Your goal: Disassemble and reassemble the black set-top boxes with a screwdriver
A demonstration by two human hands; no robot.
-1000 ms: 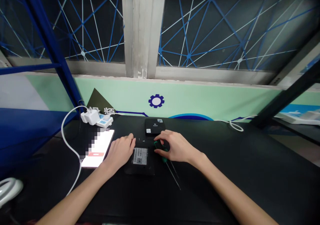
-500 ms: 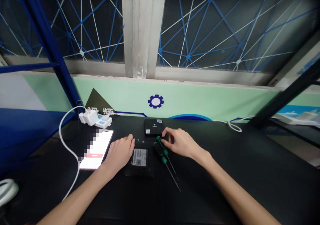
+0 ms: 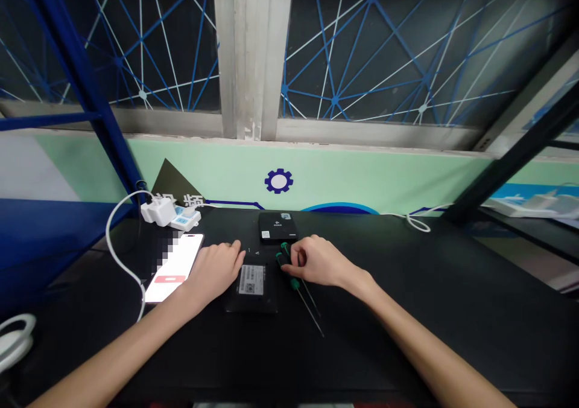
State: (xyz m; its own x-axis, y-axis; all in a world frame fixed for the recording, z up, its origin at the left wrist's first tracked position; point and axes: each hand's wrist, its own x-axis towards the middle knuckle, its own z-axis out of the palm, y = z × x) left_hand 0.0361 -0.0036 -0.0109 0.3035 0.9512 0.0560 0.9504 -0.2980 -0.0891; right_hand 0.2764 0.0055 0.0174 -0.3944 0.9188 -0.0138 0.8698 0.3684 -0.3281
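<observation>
Two screwdrivers with green and black handles lie side by side on the black table (image 3: 434,311), shafts toward me. My right hand (image 3: 316,260) is closed at the handle of one screwdriver (image 3: 295,283), thumb and fingers pinched round it. My left hand (image 3: 217,270) rests on the table, fingers curled together, at the upper left of a black flat case (image 3: 251,304) with a white label; whether it holds anything is hidden. Behind the case lie tiny bits (image 3: 257,253). A black box (image 3: 278,226) with a small white sticker sits farther back.
A phone with a bright screen (image 3: 174,269) lies left of my left hand. Behind it is a white power strip (image 3: 186,219) with plugs, and a white cable (image 3: 118,260) curves down the left. Another white cable (image 3: 417,223) lies at the back right.
My right hand has moved slightly left and down onto the screwdriver handles, and its fingers have closed. My left hand has hardly moved. The view has shifted a little.
</observation>
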